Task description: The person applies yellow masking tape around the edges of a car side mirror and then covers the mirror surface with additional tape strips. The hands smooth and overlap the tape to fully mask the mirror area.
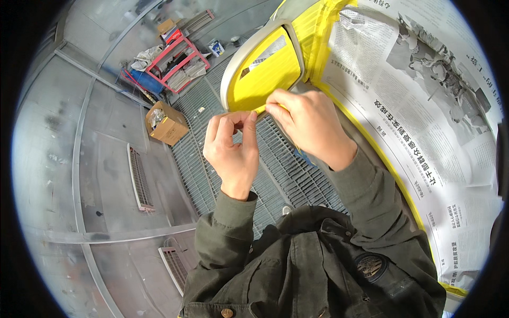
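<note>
A side mirror with a grey rim stands ahead of me. Strips of yellow masking tape cover most of its face, leaving a small gap near the middle. At the mirror's lower edge, my left hand is closed, thumb and forefinger pinching a narrow end of yellow tape. My right hand is closed too, its fingertips pinching the same tape a little to the right. The right palm is turned away, so whatever else it holds is hidden.
Newspaper edged with yellow tape covers the vehicle's side at right. Metal floor grating lies below. A cardboard box, a red shelf cart with cloths and a blue drum stand by the grey wall.
</note>
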The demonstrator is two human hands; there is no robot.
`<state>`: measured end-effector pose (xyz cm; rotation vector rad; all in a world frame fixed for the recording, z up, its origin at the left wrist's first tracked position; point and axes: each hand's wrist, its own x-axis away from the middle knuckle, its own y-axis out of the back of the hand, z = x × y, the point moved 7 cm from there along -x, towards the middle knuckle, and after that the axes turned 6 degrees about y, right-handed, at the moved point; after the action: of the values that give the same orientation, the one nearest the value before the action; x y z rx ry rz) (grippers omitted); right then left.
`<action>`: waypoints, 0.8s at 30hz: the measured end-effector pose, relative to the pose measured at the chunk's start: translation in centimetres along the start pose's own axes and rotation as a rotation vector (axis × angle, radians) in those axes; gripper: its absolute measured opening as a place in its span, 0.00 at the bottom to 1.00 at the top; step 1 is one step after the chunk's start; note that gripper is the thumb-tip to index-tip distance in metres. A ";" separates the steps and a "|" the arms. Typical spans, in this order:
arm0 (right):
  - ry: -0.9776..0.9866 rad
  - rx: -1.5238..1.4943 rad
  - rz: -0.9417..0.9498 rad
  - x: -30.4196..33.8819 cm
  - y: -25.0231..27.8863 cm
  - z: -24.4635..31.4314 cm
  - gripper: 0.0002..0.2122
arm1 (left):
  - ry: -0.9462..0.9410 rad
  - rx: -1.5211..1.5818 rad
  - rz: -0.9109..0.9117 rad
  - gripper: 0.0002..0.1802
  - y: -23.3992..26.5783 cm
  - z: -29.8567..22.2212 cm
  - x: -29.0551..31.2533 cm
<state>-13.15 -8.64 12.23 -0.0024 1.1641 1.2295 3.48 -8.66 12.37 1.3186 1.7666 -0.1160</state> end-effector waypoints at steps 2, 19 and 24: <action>0.036 0.123 -0.014 -1.3 0.5 -0.4 0.09 | 0.063 -0.057 -0.009 0.09 0.1 0.9 -0.5; 0.470 0.555 -0.050 -7.0 0.5 3.6 0.04 | -0.072 -0.020 -0.044 0.43 -0.5 1.6 -4.4; 0.457 0.565 -0.065 -6.9 0.3 3.8 0.03 | -0.095 -0.032 -0.056 0.40 -0.9 1.5 -4.7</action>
<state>-9.92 -11.33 18.91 0.1057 1.8670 0.8256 3.79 -13.22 14.38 1.2212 1.7185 -0.1777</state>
